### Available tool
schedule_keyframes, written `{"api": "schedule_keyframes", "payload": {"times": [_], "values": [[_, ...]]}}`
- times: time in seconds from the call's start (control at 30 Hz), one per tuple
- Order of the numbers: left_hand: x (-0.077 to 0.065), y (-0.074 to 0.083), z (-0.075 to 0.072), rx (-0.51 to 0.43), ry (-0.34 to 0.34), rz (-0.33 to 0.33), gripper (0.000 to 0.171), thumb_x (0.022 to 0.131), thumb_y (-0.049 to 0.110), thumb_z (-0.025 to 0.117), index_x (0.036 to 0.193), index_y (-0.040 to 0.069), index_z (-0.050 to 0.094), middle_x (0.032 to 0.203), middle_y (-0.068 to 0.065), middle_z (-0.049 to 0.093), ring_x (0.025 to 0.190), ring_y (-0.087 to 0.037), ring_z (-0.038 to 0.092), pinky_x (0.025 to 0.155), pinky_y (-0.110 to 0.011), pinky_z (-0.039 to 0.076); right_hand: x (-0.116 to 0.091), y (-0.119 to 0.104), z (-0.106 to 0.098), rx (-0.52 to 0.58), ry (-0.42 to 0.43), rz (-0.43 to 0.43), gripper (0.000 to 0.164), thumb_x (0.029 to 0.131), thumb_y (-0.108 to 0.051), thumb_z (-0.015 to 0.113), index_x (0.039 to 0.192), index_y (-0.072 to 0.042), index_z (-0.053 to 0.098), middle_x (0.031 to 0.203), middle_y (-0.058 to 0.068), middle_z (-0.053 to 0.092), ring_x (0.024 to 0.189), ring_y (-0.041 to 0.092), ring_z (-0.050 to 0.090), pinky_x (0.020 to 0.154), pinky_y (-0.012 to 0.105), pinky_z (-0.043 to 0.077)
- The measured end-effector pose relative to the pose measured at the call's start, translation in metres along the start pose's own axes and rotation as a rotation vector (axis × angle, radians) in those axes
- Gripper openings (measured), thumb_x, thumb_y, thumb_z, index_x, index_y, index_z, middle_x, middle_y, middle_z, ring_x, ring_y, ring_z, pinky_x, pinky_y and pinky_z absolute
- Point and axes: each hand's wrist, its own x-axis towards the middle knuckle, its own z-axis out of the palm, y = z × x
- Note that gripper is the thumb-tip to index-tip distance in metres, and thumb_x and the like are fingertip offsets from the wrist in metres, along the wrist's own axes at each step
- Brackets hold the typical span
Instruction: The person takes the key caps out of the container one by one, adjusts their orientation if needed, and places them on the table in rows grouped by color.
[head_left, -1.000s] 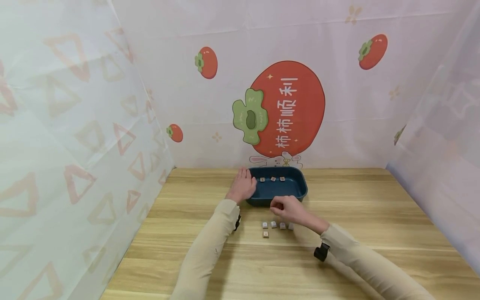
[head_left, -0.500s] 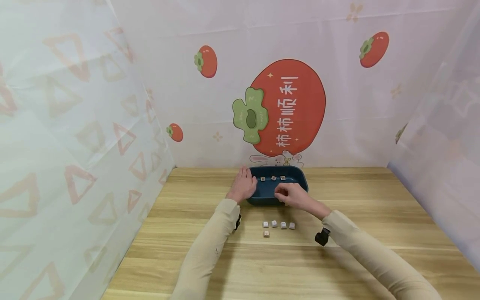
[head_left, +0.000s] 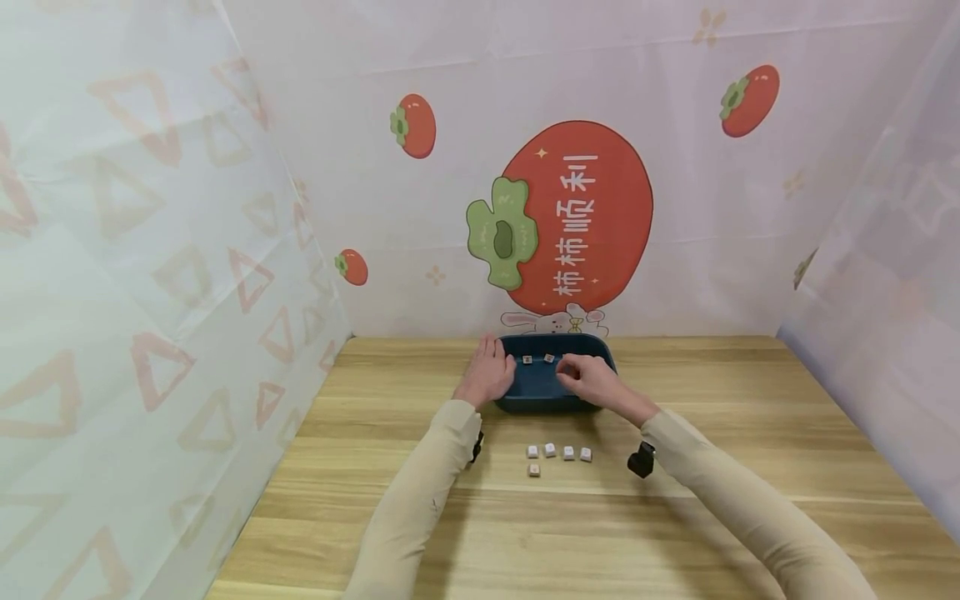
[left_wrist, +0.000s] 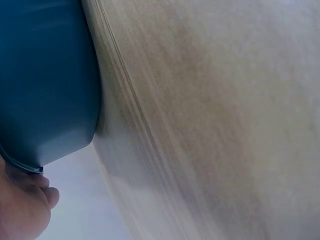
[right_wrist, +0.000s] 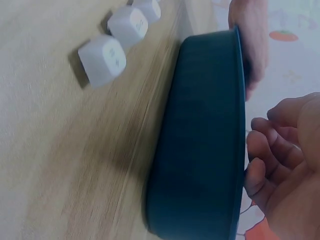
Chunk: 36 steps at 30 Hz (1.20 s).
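A dark blue plastic bin (head_left: 536, 403) stands at the back of the table. My left hand (head_left: 486, 373) grips its left rim, fingers along the outside and thumb on the inner side. Over the bin's right half is my right hand (head_left: 594, 382), its fingers loosely curled; in the right wrist view its fingertips (right_wrist: 256, 172) are right at the rim with nothing seen between them. Two small keycaps (head_left: 527, 360) show inside the bin; the right hand covers most of the spot beside them. In front of the bin, several white keycaps (head_left: 568, 453) form a row.
A single beige keycap (head_left: 534, 471) lies below the row's left end. The wooden table (head_left: 420, 467) ends at a printed back curtain (head_left: 420, 208), with another curtain (head_left: 150, 333) along the left. A black wrist camera (head_left: 642, 459) hangs under the right sleeve.
My right hand has moved from above the keycap row, forward and slightly right, into the bin's area, uncovering the row's right end and covering the bin's rightmost keycap. The left hand stays put.
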Motion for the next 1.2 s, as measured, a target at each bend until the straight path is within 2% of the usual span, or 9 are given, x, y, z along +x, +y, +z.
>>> {"api": "schedule_keyframes", "payload": {"times": [0.23,0.43,0.83,1.03,1.2], "values": [[-0.001,-0.001,-0.002,-0.008,-0.005,0.004,0.062,0.106,0.036,0.021,0.155,-0.004,0.019,0.164,-0.021,0.013,0.154,-0.033,0.008,0.125,-0.042,0.013,0.008,0.015,0.004,-0.027,0.03,-0.006,0.014,0.093,-0.014,0.064,0.102,-0.004,0.068,0.071,0.0,0.061,0.06,0.012,0.051,0.057,0.026,0.045],[-0.001,-0.001,-0.004,-0.008,0.005,0.007,0.063,0.106,0.036,0.022,0.154,-0.004,0.02,0.163,-0.022,0.015,0.153,-0.034,0.01,0.125,-0.042,0.014,0.015,0.02,0.004,-0.015,0.021,0.036,0.018,0.093,-0.015,0.064,0.106,-0.003,0.067,0.073,0.003,0.062,0.061,0.014,0.052,0.058,0.027,0.045],[0.001,0.0,-0.002,0.003,0.006,0.0,0.062,0.106,0.035,0.022,0.154,-0.004,0.021,0.163,-0.023,0.017,0.153,-0.035,0.012,0.125,-0.042,0.015,0.03,0.034,0.007,-0.075,0.038,0.071,0.02,0.091,-0.014,0.065,0.107,-0.002,0.067,0.083,0.007,0.066,0.069,0.016,0.056,0.065,0.032,0.049],[0.001,0.0,-0.003,0.007,0.018,0.006,0.062,0.106,0.035,0.022,0.153,-0.005,0.022,0.162,-0.023,0.018,0.153,-0.035,0.013,0.125,-0.043,0.016,0.038,0.036,0.007,-0.067,0.021,0.1,0.02,0.092,-0.012,0.065,0.108,-0.002,0.065,0.086,0.01,0.066,0.07,0.018,0.057,0.066,0.034,0.05],[0.001,-0.001,-0.003,0.011,0.01,0.006,0.062,0.106,0.036,0.021,0.154,-0.005,0.022,0.162,-0.023,0.018,0.153,-0.035,0.012,0.125,-0.042,0.016,0.043,0.038,0.008,-0.072,-0.001,0.159,0.024,0.092,-0.013,0.063,0.112,0.001,0.064,0.091,0.013,0.067,0.069,0.019,0.059,0.065,0.033,0.051]]}}
